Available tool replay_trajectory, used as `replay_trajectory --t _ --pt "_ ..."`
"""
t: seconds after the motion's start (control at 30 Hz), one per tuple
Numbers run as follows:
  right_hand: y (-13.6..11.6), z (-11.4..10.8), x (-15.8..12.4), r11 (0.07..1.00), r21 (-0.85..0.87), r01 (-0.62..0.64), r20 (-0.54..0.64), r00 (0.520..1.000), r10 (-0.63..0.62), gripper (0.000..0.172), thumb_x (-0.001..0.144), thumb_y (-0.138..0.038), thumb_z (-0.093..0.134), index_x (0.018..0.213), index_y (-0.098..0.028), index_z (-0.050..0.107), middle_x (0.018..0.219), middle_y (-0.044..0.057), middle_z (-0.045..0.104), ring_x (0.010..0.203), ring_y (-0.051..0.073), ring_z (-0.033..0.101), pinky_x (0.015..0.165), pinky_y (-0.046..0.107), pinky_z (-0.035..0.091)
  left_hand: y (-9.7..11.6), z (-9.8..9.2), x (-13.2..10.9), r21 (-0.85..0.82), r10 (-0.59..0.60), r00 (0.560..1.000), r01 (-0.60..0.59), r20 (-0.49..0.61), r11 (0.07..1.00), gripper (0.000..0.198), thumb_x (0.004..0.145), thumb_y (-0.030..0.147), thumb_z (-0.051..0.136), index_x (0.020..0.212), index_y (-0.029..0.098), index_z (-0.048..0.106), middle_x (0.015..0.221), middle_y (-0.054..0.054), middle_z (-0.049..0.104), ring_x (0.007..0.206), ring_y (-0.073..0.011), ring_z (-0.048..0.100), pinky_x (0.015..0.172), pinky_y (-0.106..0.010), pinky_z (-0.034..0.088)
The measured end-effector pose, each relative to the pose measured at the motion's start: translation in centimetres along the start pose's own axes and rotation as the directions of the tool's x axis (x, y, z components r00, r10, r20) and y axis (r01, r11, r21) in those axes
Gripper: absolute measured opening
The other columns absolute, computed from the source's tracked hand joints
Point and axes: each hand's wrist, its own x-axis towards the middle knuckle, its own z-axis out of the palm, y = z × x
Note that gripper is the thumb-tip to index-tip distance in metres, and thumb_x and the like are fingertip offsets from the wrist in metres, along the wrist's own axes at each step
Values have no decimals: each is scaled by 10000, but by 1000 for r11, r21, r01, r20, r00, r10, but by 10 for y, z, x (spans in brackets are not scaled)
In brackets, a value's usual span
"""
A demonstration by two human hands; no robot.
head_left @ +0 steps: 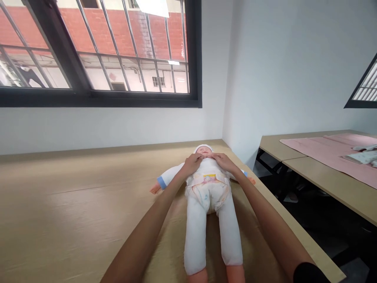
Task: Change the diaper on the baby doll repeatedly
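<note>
A baby doll lies on its back on a wooden table, its head toward the wall. It wears a white cap, a white top with blue cuffs and a patterned diaper. My left hand and my right hand are at the top's neckline, one on each side below the doll's chin. The fingers of both hands are bent in close to the collar; what they pinch there is too small to make out. The doll's arms stretch out sideways, and its legs point toward me.
A second table stands to the right, with a pink cloth and folded clothing on it. A dark gap separates the tables. Behind are a white wall and a barred window.
</note>
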Motion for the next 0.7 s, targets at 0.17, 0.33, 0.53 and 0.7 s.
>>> replay_trajectory --t 0.17,0.33,0.53,0.7 --pt "0 4 20 956 -282 87 64 995 -72 224 838 -165 489 879 -170 710 983 69 721 891 204 636 794 275 449 3 -2 6 157 22 999 -29 48 987 271 855 178 385 857 194 656 1029 -89 664 978 -275 571 824 -404 457" --pt "-6 7 24 922 -362 139 102 989 -109 172 775 -125 512 708 -166 665 844 74 706 780 218 592 696 294 394 14 -7 1 246 49 995 -70 90 967 283 857 136 364 863 162 645 1045 -130 635 1020 -281 535 854 -394 433" --pt "-15 5 21 888 -419 187 140 980 -140 187 817 -114 457 796 -179 631 832 62 677 746 189 553 659 272 344 23 -14 2 278 32 994 -60 104 959 241 805 102 383 771 179 609 860 -99 638 852 -235 585 740 -331 437" --pt "-20 -1 18 933 -321 161 200 975 -100 135 825 -167 502 808 -189 634 842 30 677 760 163 563 674 247 369 22 -22 -2 234 14 988 -51 156 971 171 745 116 448 751 192 601 776 -60 646 729 -203 589 661 -289 420"
